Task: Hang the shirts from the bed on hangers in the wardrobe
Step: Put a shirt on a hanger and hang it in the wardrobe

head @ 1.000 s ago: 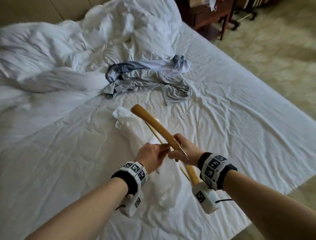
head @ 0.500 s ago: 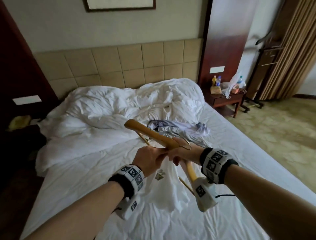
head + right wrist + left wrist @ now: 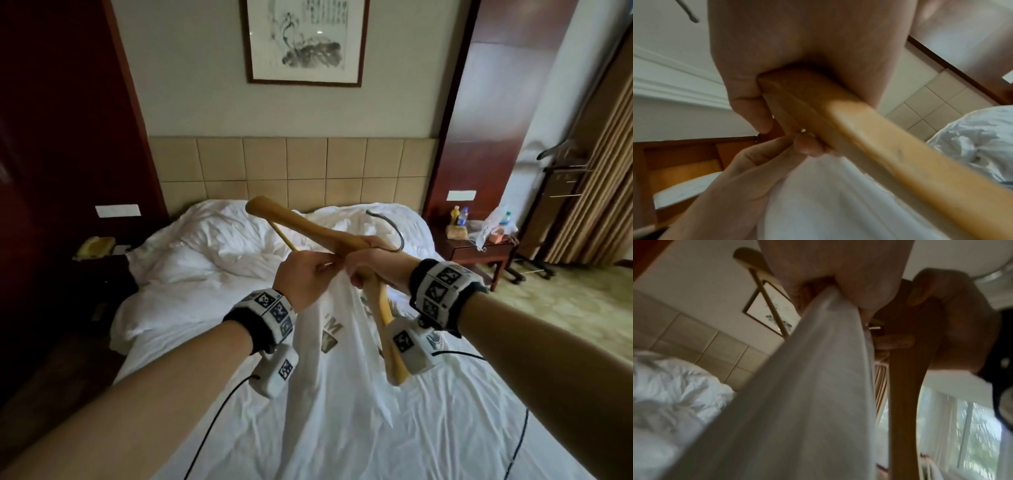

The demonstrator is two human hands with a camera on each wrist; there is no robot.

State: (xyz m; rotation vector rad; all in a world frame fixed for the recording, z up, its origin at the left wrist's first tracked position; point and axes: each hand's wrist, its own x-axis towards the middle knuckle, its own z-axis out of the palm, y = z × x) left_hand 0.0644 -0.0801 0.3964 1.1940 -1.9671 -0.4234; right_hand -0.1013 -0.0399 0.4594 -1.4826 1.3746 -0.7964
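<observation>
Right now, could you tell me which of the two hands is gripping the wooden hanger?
The right hand grips the hanger at its middle; the left hand pinches the white shirt instead.

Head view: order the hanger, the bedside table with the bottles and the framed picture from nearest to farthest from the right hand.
1. Hanger: gripped in the right hand itself, at its middle.
2. Bedside table: to the right, beside the bed.
3. Framed picture: on the wall above the headboard, farthest.

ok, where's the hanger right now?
Head view, centre: the wooden hanger is gripped by the right hand above the bed, beside the left hand pinching the white shirt.
</observation>
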